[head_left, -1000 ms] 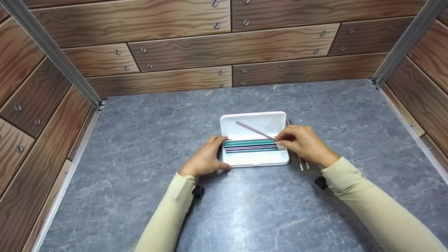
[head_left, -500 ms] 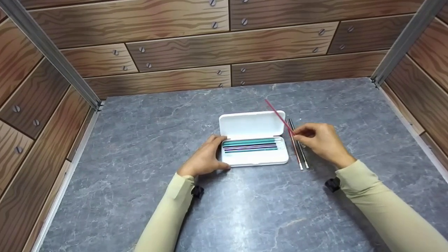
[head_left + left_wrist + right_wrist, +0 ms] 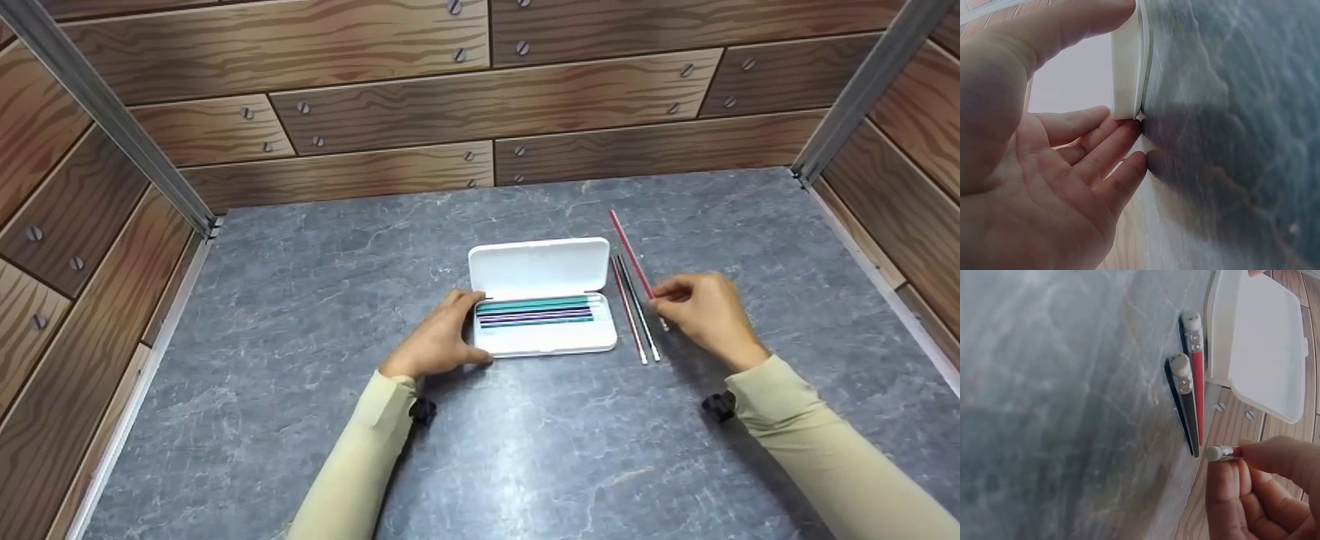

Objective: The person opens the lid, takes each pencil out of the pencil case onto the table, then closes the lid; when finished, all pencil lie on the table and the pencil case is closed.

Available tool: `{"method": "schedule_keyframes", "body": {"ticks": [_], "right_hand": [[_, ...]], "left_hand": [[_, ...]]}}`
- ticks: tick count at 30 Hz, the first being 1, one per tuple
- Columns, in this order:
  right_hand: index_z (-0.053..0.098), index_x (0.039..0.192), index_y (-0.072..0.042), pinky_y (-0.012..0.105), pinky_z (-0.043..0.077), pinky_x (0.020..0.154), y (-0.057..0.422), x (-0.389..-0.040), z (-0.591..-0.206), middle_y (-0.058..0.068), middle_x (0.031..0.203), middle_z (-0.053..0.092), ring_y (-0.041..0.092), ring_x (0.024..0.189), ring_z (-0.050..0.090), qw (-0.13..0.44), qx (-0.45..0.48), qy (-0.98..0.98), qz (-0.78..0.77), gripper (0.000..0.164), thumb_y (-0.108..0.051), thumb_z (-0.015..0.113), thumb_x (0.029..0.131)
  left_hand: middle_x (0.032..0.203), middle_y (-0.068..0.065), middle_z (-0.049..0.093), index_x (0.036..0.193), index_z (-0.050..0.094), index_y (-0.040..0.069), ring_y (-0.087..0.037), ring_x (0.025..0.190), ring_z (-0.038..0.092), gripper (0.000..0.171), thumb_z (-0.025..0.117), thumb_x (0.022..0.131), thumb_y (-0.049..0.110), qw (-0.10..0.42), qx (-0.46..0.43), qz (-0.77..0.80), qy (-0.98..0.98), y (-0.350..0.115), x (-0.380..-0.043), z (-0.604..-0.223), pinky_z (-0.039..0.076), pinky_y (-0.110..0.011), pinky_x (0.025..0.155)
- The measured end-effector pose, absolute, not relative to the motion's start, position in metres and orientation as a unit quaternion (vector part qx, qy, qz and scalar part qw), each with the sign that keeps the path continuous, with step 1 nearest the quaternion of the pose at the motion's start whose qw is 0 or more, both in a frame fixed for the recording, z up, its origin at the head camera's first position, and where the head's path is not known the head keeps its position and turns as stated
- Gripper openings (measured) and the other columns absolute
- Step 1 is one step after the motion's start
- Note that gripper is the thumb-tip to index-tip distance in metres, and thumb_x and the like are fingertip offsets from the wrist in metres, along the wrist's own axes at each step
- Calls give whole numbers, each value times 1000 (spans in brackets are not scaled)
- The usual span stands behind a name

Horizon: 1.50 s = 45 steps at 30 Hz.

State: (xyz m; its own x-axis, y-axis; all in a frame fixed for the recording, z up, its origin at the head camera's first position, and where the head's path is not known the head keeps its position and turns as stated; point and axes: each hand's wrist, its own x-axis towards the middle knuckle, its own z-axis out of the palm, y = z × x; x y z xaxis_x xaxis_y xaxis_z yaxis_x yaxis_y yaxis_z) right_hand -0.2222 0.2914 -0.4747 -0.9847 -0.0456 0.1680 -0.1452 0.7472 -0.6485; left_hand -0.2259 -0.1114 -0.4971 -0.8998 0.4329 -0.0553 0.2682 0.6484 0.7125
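Note:
A white pencil case (image 3: 540, 342) lies on the table with its lid (image 3: 540, 266) raised. Several teal, purple and dark pencils (image 3: 536, 310) rest inside it. My left hand (image 3: 439, 337) holds the case's left end, thumb at the front corner and fingers at the back. To the right of the case, my right hand (image 3: 709, 319) pinches a red pencil (image 3: 630, 251) near its eraser end, its other end pointing away from me. In the right wrist view the white eraser (image 3: 1215, 453) sticks out past the thumb and fingertip.
Between the case and my right hand lie another red pencil (image 3: 628, 311) and a dark pencil (image 3: 639, 309), side by side, erasers toward me. The grey marbled table (image 3: 337, 277) is bounded by wood-patterned walls (image 3: 375, 120) and metal corner posts (image 3: 855, 97).
My right hand has moved from over the case to its right, carrying the red pencil past the two on the table and swinging it to point away from me. My left hand stays put.

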Motion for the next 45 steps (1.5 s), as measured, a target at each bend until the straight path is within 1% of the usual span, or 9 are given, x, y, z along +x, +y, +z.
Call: {"method": "schedule_keyframes", "body": {"ticks": [5, 10, 13, 17, 24, 28, 33, 39, 45], "right_hand": [[86, 106, 2, 19, 49, 61, 294, -221, -476, 16, 93, 85, 5, 68, 64, 31, 21, -938, 345, 19, -11, 86, 92], [85, 108, 3, 21, 49, 58, 297, -220, -475, 12, 88, 85, 5, 64, 65, 9, -1, -939, 342, 23, -11, 82, 90], [85, 109, 3, 22, 50, 59, 299, -218, -475, 11, 88, 85, 6, 64, 66, -3, -10, -941, 338, 25, -12, 83, 88], [84, 111, 4, 21, 52, 61, 300, -217, -477, 13, 91, 85, 6, 67, 67, -17, -11, -942, 336, 28, -12, 85, 88], [83, 116, 6, 22, 53, 62, 297, -216, -479, 15, 95, 85, 6, 68, 68, -49, -5, -939, 340, 33, -14, 85, 90], [83, 118, 6, 22, 54, 62, 296, -217, -479, 16, 97, 86, 7, 69, 69, -59, -7, -940, 336, 34, -14, 85, 91], [83, 118, 5, 24, 53, 61, 297, -214, -481, 14, 95, 85, 8, 68, 69, -62, -9, -941, 333, 33, -15, 85, 92], [84, 116, 5, 24, 53, 60, 294, -212, -482, 16, 95, 85, 6, 66, 69, -54, -9, -941, 334, 31, -15, 86, 92], [83, 115, 4, 26, 53, 63, 294, -211, -481, 17, 96, 84, 7, 69, 68, -56, -12, -942, 330, 31, -16, 85, 92]], "left_hand": [[161, -17, 54, 167, 47, 4, -34, 149, 57, 100, 99, 82, 17, 113, 188, 369, 903, -111, -225, -496, 44, -51, 133], [161, -16, 54, 168, 47, 5, -34, 147, 57, 100, 99, 83, 17, 116, 187, 368, 903, -110, -226, -494, 45, -51, 132], [160, -16, 55, 168, 47, 5, -34, 146, 58, 100, 98, 83, 17, 118, 189, 365, 904, -110, -226, -495, 45, -51, 132], [161, -16, 54, 168, 46, 4, -34, 147, 57, 100, 98, 84, 17, 119, 193, 366, 903, -110, -227, -495, 44, -51, 132], [161, -16, 54, 167, 46, 3, -33, 147, 57, 100, 98, 83, 16, 120, 191, 372, 900, -111, -225, -494, 44, -50, 133], [161, -16, 54, 167, 47, 3, -34, 148, 57, 100, 98, 83, 16, 118, 193, 374, 899, -111, -225, -494, 44, -51, 132], [162, -16, 53, 168, 46, 4, -34, 149, 56, 100, 98, 83, 16, 120, 196, 371, 900, -111, -225, -494, 43, -51, 133], [162, -17, 53, 168, 46, 3, -34, 149, 57, 101, 98, 83, 18, 119, 196, 366, 902, -111, -224, -496, 43, -51, 133], [161, -18, 54, 167, 48, 3, -34, 148, 57, 99, 99, 83, 18, 113, 194, 367, 903, -112, -224, -495, 44, -51, 133]]}}
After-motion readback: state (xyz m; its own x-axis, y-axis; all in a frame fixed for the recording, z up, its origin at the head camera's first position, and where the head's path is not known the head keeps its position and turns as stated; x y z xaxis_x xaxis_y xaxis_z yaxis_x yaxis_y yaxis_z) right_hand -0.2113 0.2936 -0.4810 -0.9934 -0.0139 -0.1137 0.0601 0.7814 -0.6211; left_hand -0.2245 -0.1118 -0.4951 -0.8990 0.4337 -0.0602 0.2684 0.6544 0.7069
